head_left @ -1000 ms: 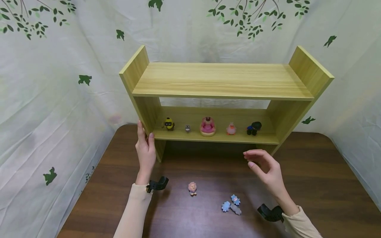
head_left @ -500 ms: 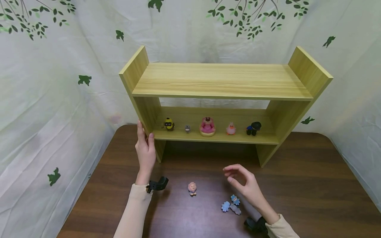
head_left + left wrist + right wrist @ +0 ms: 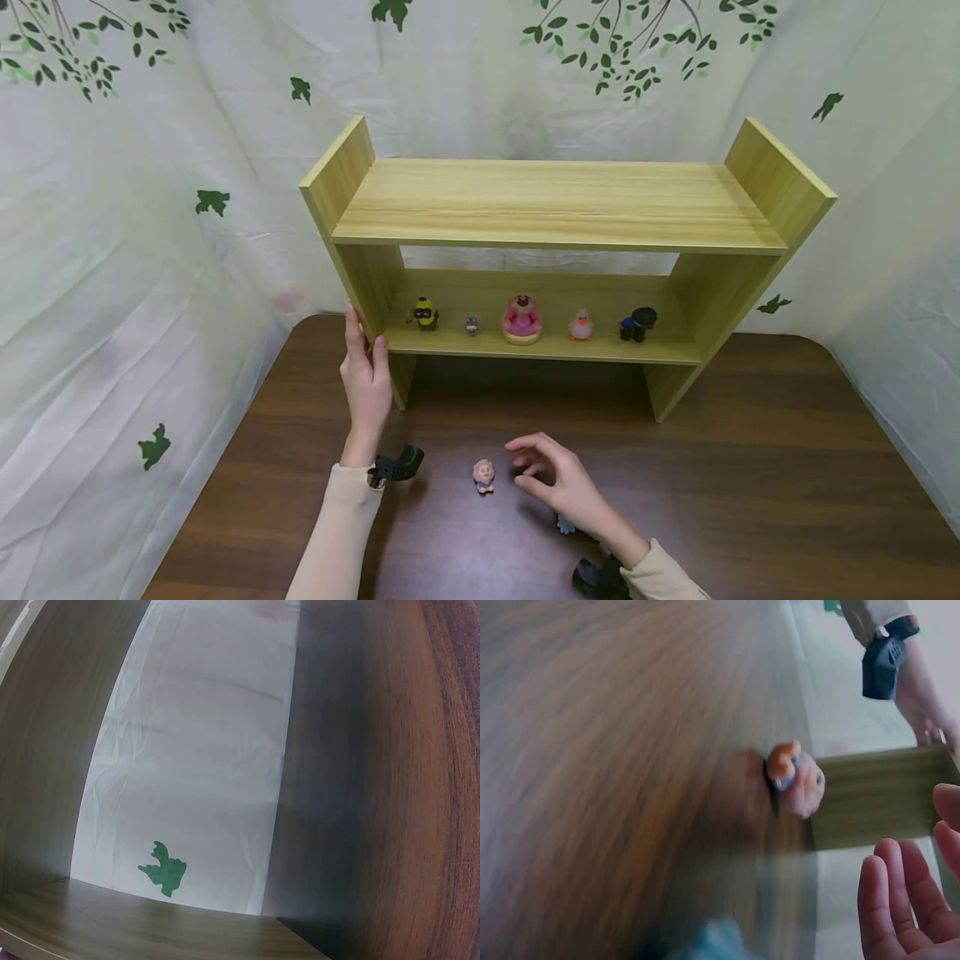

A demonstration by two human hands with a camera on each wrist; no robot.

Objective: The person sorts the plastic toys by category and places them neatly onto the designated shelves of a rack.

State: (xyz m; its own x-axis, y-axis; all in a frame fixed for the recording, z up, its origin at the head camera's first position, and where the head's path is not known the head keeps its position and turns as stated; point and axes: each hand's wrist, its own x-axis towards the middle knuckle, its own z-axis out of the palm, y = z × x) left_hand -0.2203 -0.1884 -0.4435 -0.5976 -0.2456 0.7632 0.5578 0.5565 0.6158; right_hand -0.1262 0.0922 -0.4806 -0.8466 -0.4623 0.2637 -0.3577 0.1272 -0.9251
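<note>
My left hand holds the left side panel of the wooden shelf, thumb on the front edge and fingers along the outside. Just right of a small pink figurine on the table, my right hand hovers with loosely bent fingers and nothing in its grasp. The right wrist view shows that figurine apart from the fingers. Under the right hand a bit of a blue figurine peeks out; the other small pieces near it are hidden.
On the middle shelf stand a yellow figurine, a tiny grey one, a pink bear, a pale pink bird-like figurine and a dark-capped figurine. The brown table meets a white leaf-patterned cloth behind.
My right hand has moved left and down from the shelf's right end, over the blue and grey pieces, to beside the pink figurine. My left hand has stayed on the panel.
</note>
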